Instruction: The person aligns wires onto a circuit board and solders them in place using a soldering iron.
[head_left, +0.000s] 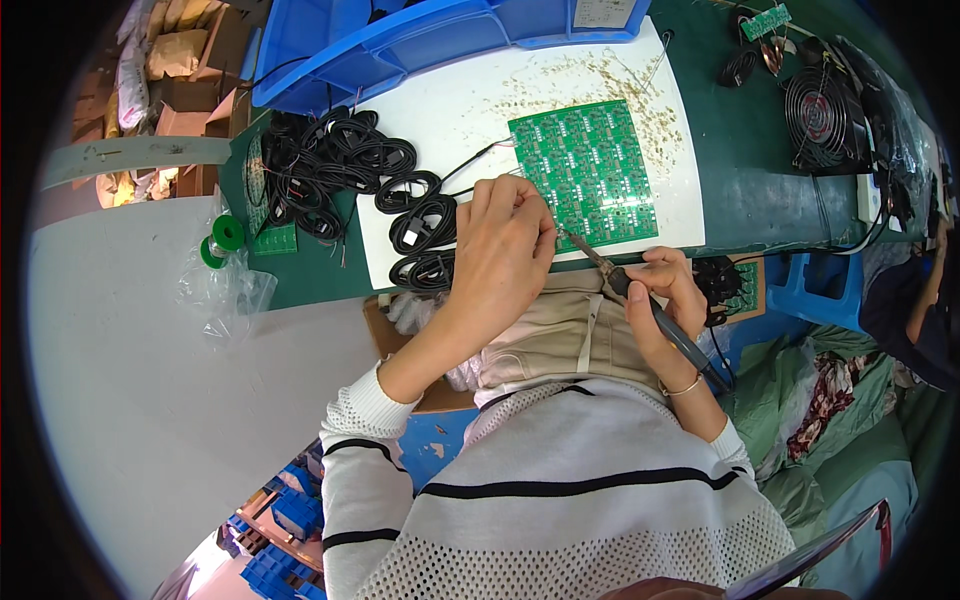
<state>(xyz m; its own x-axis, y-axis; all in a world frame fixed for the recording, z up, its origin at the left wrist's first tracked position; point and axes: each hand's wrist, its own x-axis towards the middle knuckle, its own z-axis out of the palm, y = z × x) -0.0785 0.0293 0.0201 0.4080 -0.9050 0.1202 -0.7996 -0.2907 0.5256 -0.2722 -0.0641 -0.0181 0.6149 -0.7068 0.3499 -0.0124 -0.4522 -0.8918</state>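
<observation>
At centre, the right hand holds the soldering iron by its handle, presumably avoiding heat; the left hand pinches narrowly beside the green circuit board, any held item hidden.

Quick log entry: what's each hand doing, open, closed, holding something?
Left hand: curled by the green circuit board; whether it holds anything can't be told.
Right hand: closed around the soldering iron.

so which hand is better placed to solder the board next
Right hand, likely: it holds the soldering iron, its tip by the green board; the left hand has no iron.
</observation>
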